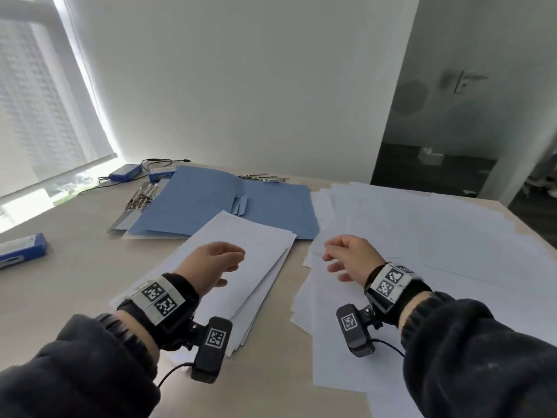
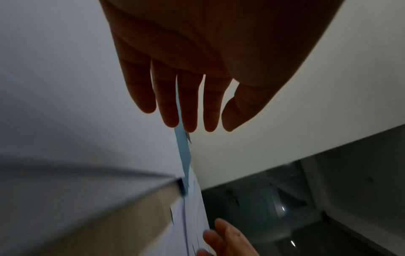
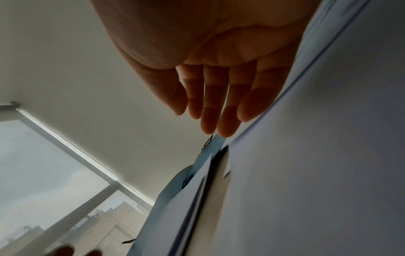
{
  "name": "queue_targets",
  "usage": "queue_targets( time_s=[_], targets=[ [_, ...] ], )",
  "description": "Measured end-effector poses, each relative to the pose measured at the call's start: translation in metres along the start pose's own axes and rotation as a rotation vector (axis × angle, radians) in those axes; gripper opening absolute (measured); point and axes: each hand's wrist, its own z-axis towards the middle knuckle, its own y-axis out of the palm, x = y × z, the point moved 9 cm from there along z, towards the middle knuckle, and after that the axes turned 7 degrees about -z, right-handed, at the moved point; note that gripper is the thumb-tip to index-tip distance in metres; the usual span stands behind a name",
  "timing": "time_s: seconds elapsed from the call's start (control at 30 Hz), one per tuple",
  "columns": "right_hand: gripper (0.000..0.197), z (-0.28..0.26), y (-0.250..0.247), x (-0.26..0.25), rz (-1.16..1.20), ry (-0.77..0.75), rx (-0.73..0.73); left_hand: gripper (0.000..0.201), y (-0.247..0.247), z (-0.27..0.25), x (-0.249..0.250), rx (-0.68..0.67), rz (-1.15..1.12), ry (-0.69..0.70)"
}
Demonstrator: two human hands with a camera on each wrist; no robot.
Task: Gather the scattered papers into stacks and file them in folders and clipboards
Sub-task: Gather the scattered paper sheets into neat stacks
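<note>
A loose stack of white paper (image 1: 259, 251) lies at the table's middle. My left hand (image 1: 211, 263) hovers just over it, fingers (image 2: 168, 104) relaxed and straight, holding nothing. Scattered white sheets (image 1: 437, 236) cover the right side of the table. My right hand (image 1: 349, 257) hangs above their left edge, fingers (image 3: 228, 110) loosely extended and empty. Behind the stack lie overlapping blue folders (image 1: 205, 203), seen as a thin blue strip (image 2: 183, 152) in the left wrist view. Clipboards with metal clips (image 1: 141, 197) poke out at the folders' left.
Blue boxes (image 1: 125, 171) with a black cable sit at the table's far left by the window. Another blue box (image 1: 21, 250) lies at the left edge. More metal clips (image 1: 265, 177) rest behind the folders. A white wall stands beyond the table (image 1: 75, 267).
</note>
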Motion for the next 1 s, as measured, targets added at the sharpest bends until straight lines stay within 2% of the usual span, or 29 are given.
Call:
queue_targets(
  time_s=[0.1,0.2,0.3,0.43,0.5,0.73,0.87,0.97,1.0],
  targets=[
    [0.011,-0.008,-0.047,0.018,-0.145,-0.017,0.076,0.013,0.061,0.013,0.006,-0.11,-0.044,-0.02],
    [0.013,-0.011,-0.097,0.044,-0.401,-0.008,0.145,0.013,0.107,0.029,0.011,-0.172,-0.048,-0.031],
    [0.019,-0.01,-0.139,0.075,-0.613,0.081,0.14,0.018,0.14,0.051,0.019,-0.186,0.018,-0.017],
    [0.034,-0.001,-0.178,0.098,-0.867,0.199,0.091,0.039,0.161,0.084,0.03,-0.174,0.118,-0.021],
    [0.044,0.007,-0.187,0.105,-0.95,0.237,0.052,0.043,0.168,0.099,0.028,-0.171,0.145,-0.067],
    [0.077,0.021,-0.183,0.123,-1.051,0.302,-0.124,0.026,0.191,0.127,0.023,-0.183,0.022,-0.21],
    [0.089,0.022,-0.183,0.129,-1.1,0.321,-0.153,0.021,0.201,0.136,0.018,-0.169,-0.065,-0.313],
    [0.093,0.023,-0.186,0.128,-1.112,0.319,-0.154,0.018,0.213,0.141,0.02,-0.175,-0.017,-0.356],
    [0.093,0.024,-0.186,0.128,-1.116,0.316,-0.152,0.023,0.22,0.141,0.021,-0.196,-0.008,-0.38]
  ],
)
